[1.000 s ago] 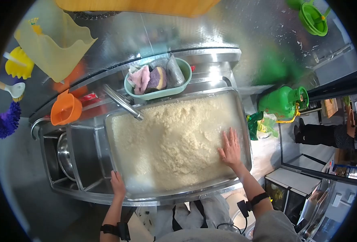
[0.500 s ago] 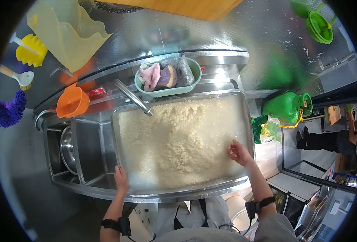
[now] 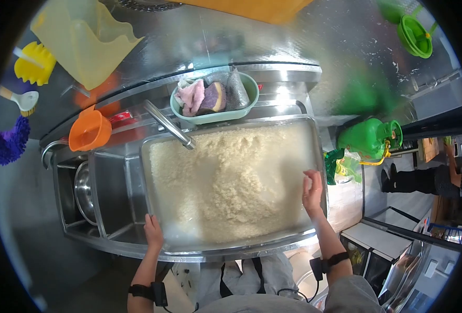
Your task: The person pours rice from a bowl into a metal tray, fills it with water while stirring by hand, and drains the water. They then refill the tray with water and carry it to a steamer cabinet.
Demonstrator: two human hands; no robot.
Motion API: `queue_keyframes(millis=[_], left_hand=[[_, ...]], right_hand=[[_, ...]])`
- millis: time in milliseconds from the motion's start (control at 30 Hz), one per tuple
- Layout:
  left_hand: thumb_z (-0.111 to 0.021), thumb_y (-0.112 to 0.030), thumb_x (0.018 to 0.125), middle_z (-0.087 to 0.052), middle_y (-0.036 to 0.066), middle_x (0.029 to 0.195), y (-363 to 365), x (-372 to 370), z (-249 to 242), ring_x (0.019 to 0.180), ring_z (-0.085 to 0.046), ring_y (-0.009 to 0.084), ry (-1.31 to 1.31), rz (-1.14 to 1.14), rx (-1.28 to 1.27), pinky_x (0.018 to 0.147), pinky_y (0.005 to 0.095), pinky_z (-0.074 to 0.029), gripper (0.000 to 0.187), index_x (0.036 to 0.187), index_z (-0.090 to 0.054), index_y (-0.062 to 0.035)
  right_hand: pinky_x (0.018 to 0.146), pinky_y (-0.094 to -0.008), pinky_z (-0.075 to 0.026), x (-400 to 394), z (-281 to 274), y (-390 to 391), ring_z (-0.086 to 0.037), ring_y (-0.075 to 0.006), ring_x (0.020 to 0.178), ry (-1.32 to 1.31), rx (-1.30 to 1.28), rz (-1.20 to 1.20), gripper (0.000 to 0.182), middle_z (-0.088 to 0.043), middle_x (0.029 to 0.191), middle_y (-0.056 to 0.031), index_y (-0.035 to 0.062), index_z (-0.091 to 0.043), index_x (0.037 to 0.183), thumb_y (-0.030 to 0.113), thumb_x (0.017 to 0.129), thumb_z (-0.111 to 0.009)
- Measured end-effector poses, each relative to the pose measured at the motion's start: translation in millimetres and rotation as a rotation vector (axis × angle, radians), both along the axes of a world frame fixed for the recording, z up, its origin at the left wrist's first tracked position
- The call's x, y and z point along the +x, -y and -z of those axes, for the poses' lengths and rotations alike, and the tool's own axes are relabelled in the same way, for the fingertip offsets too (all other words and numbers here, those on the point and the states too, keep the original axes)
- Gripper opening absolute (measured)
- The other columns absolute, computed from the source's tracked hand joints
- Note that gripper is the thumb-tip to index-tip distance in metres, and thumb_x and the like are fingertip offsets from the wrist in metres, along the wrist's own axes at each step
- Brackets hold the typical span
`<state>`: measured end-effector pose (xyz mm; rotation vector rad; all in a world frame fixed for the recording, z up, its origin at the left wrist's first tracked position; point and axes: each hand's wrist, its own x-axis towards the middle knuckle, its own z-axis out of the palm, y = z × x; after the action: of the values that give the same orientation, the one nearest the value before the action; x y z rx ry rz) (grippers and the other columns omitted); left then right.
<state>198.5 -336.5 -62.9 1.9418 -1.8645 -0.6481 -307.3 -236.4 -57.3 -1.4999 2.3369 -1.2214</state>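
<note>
A large metal tray [image 3: 146,180] rests across the sink, filled with wet white rice [image 3: 236,188] heaped in the middle and cloudy water around it. My left hand [image 3: 154,232] grips the tray's left rim near the front corner. Over the water at the tray's right side is my right hand [image 3: 312,192], raised and holding nothing. Its fingers are partly bent and a little apart, close to the right rim. The metal faucet [image 3: 171,125] reaches over the tray's back left part.
Behind the tray stands a pale green basin [image 3: 215,118] with cloths and a sponge. An orange scoop [image 3: 89,130] sits at back left, near sink basins [image 3: 117,182] holding a metal bowl [image 3: 85,193]. To the right are a green gas cylinder [image 3: 364,138] and another person [image 3: 419,180].
My right hand has moved up and slightly right, toward the tray's right rim, and its fingers now point upward. My left hand stays at the left rim. The view shifts slightly.
</note>
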Motion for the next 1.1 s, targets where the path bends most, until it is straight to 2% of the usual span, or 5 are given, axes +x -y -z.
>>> queue_keyframes(millis=[267, 633, 700, 800, 1100], left_hand=[[-0.037, -0.026, 0.092, -0.052, 0.026, 0.071, -0.1, 5.8, 1.6, 0.072, -0.050, 0.0456, -0.014, 0.000, 0.027, 0.058, 0.0501, -0.033, 0.029, 0.089, -0.043, 0.0022], [-0.040, -0.024, 0.091, -0.051, 0.027, 0.071, 3.1, 1.9, -3.7, 0.072, -0.050, 0.0465, -0.093, -0.037, 0.099, 0.057, 0.0512, -0.035, 0.024, 0.084, -0.039, -0.0010], [-0.040, -0.025, 0.091, -0.052, 0.026, 0.071, 2.4, 2.8, -3.8, 0.072, -0.050, 0.0465, -0.093, -0.043, 0.086, 0.057, 0.0513, -0.035, 0.024, 0.084, -0.039, -0.0012], [-0.040, -0.025, 0.091, -0.052, 0.026, 0.071, 1.8, 5.8, -3.6, 0.072, -0.049, 0.0465, -0.105, -0.034, 0.071, 0.057, 0.0513, -0.035, 0.024, 0.085, -0.039, -0.0016], [-0.041, -0.025, 0.091, -0.051, 0.026, 0.070, 4.4, 3.7, -9.4, 0.073, -0.049, 0.0461, -0.146, -0.025, 0.060, 0.056, 0.0506, -0.035, 0.025, 0.083, -0.038, -0.0014]], right_hand=[[0.102, -0.0456, -0.023, -1.7, 18.7, 3.1, -0.042, -0.0237, 0.117, -0.787, 0.291, 0.067, 0.042, -0.046, 0.122, -0.0070, 0.0131, -0.051, 0.118, 0.005, 0.077, -0.049], [0.089, -0.0415, -0.036, -55.0, -7.9, -37.7, -0.048, -0.0354, 0.105, -0.244, 0.122, 0.263, 0.022, -0.053, 0.111, -0.0152, 0.0023, -0.056, 0.104, 0.011, 0.084, -0.052], [0.074, -0.0379, -0.041, -77.3, 13.3, -48.2, -0.053, -0.0283, 0.084, 0.204, 0.527, 0.314, 0.019, -0.057, 0.089, -0.0137, 0.0005, -0.055, 0.093, 0.018, 0.088, -0.048], [0.064, -0.0343, -0.039, -88.0, 34.2, -51.9, -0.047, -0.0210, 0.067, 0.300, 0.243, 0.258, 0.025, -0.049, 0.070, -0.0098, 0.0007, -0.051, 0.083, 0.024, 0.091, -0.046], [0.057, -0.0261, -0.035, -79.1, 30.6, -27.8, -0.038, -0.0101, 0.062, 0.241, 0.296, 0.219, 0.030, -0.041, 0.064, -0.0014, 0.0021, -0.045, 0.074, 0.026, 0.091, -0.046]])
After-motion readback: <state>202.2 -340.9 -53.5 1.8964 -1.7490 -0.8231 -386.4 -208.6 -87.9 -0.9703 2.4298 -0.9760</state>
